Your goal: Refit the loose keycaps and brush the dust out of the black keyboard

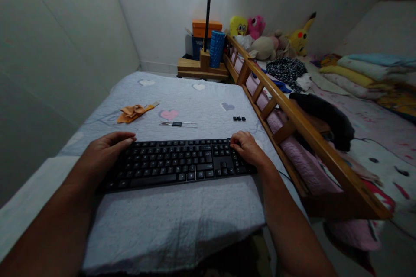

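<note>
A black computer keyboard [169, 160] lies flat across the light blue quilted cover before me. My left hand [112, 145] is closed around its left end, thumb and fingers at the far corner. At the far right corner, over the number pad, my right hand [245, 145] has its fingers curled on the keyboard's edge. Beyond the keyboard lies a wire keycap puller [177, 124] with a black middle. Three small black keycaps [239, 118] sit in a row farther right. An orange cloth [131, 113] rests at the left, touching a brush [152, 106] with a yellow handle.
A wooden bed rail [276, 95] runs along the right side, with bedding and a black garment [325, 117] beyond it. A blue foam roller [216, 49], an orange box [206, 28] and a dark pole [208, 8] stand at the back. Plush toys [238, 26] sit behind the rail.
</note>
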A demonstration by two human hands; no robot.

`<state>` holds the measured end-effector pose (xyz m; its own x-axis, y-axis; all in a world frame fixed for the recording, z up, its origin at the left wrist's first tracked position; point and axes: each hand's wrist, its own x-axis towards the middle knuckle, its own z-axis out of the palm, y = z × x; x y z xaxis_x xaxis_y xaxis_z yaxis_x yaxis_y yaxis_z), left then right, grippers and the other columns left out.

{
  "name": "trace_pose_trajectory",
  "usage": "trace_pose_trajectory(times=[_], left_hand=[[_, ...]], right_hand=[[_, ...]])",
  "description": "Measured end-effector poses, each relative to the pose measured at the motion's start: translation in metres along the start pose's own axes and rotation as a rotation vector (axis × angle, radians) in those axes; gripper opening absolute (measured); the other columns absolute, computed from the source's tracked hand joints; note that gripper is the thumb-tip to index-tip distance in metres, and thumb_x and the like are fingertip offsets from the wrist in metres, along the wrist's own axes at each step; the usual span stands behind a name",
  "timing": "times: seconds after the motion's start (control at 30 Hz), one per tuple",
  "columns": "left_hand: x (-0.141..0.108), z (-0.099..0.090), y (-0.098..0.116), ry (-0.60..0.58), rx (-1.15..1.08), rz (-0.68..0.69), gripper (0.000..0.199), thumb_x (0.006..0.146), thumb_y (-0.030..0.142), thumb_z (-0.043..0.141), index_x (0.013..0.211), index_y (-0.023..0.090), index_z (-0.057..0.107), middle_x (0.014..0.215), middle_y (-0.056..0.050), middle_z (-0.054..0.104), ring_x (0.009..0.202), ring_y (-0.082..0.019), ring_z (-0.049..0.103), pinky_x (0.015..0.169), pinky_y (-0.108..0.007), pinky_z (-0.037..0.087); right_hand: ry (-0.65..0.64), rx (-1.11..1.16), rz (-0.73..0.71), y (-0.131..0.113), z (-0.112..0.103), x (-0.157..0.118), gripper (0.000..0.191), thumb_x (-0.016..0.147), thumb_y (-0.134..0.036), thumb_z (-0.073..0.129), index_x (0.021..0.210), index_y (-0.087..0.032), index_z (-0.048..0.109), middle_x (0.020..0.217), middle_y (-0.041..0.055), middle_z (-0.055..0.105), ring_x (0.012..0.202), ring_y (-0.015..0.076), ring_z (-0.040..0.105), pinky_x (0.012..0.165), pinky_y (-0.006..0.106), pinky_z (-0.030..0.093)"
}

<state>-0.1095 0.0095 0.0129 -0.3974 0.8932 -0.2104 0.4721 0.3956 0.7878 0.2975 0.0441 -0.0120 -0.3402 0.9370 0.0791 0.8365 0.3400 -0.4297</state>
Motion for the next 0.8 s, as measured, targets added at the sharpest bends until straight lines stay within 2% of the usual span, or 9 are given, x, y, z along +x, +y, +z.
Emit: trace_pose_trajectory(times=[0.1,0.23,0.4,0.6,0.8], left_hand=[[-0.001,0.0,0.001,-0.004,-0.013,-0.003,0.048,0.068,0.05,0.068,0.106,0.022,0.074,0.101,-0.005,0.075,0.088,-0.024,0.066,0.074,-0.031,0.05],[-0.002,-0.001,0.001,0.011,0.004,0.011,0.048,0.067,0.05,0.068,0.105,0.023,0.074,0.102,-0.005,0.075,0.089,-0.024,0.066,0.075,-0.032,0.05],[-0.001,-0.001,0.0,0.0,0.007,0.01,0.047,0.068,0.051,0.068,0.105,0.023,0.074,0.101,-0.005,0.076,0.092,-0.025,0.067,0.076,-0.032,0.051],[0.001,-0.001,-0.003,-0.009,-0.003,0.027,0.049,0.069,0.051,0.067,0.108,0.022,0.073,0.108,-0.006,0.075,0.098,-0.026,0.066,0.08,-0.033,0.05],[0.002,-0.001,-0.001,-0.01,-0.009,-0.002,0.052,0.066,0.052,0.066,0.108,0.022,0.073,0.103,-0.005,0.075,0.091,-0.025,0.066,0.076,-0.033,0.05]], right_hand=[[-0.005,-0.004,0.009,-0.002,0.0,0.0,0.013,0.089,-0.013,0.061,0.081,-0.023,0.061,0.089,0.0047,0.061,0.094,0.0245,0.05,0.087,0.038,0.038],[-0.007,0.014,0.005,0.0,-0.001,0.0,0.012,0.089,-0.014,0.06,0.081,-0.023,0.06,0.09,0.0047,0.062,0.094,0.0242,0.051,0.087,0.038,0.039],[0.03,0.169,-0.012,0.007,-0.003,-0.001,0.01,0.089,-0.016,0.058,0.081,-0.022,0.059,0.087,0.0029,0.065,0.092,0.0215,0.056,0.089,0.036,0.041],[0.069,0.359,0.08,0.01,-0.005,-0.002,0.007,0.088,-0.024,0.056,0.085,-0.021,0.062,0.083,0.0008,0.064,0.081,0.0186,0.059,0.076,0.031,0.044],[0.04,0.4,0.137,0.015,-0.014,0.009,0.01,0.083,-0.028,0.057,0.082,-0.02,0.064,0.076,-0.001,0.063,0.073,0.0171,0.059,0.07,0.028,0.044]])
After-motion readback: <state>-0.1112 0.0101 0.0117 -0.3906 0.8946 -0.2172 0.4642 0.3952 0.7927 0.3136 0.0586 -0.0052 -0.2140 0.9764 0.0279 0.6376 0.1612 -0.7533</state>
